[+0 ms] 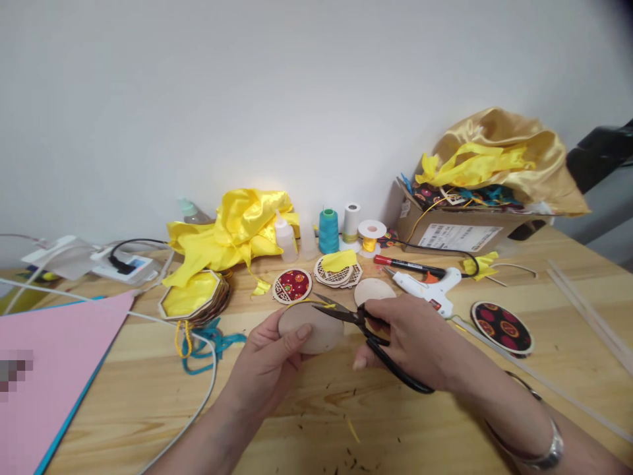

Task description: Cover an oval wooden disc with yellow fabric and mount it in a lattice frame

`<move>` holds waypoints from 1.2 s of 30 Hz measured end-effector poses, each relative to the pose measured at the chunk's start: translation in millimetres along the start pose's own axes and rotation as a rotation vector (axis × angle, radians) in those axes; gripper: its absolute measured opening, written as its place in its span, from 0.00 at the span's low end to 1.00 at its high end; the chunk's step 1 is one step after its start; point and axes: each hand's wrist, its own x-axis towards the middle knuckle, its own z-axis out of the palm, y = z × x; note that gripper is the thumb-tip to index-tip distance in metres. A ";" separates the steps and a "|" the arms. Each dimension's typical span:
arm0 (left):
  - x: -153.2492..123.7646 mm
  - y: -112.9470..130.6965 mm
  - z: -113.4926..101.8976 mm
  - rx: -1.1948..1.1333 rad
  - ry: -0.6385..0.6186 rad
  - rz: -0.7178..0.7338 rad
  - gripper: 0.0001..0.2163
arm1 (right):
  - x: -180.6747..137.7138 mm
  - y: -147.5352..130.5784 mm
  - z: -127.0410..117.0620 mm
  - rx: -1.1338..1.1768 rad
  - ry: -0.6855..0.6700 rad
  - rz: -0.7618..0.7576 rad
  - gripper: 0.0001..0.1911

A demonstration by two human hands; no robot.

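Note:
My left hand (270,359) grips a plain round wooden disc (316,328) just above the wooden table (316,409), thumb pressed on its face. My right hand (420,340) is closed round the handles of black scissors (361,320), whose blades point left across the disc's top edge, where a thin yellow strip shows. A second plain disc (372,289) lies just behind the scissors.
Behind lie a red patterned disc (293,285), lattice discs (337,272), a stack of octagonal yellow pieces (195,297), yellow satin (237,227), thread spools (328,231), a glue gun (429,287), a red marker (408,265) and a cardboard box (459,231). Pink paper (44,369) lies left.

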 end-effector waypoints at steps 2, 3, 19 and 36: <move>0.4 -0.2 -0.1 -0.006 -0.008 0.000 0.07 | -0.8 0.3 0.7 0.001 -0.001 0.012 0.21; 0.6 -0.3 -0.2 -0.005 -0.008 -0.001 0.07 | -0.9 0.4 0.9 0.001 -0.001 0.016 0.21; 1.6 -0.5 -1.5 0.027 0.018 0.004 0.09 | 0.6 -2.4 -2.9 0.002 -0.030 0.072 0.22; 2.1 0.4 -5.9 -0.034 0.080 -0.040 0.10 | 2.2 1.9 -2.9 -0.023 0.006 0.140 0.25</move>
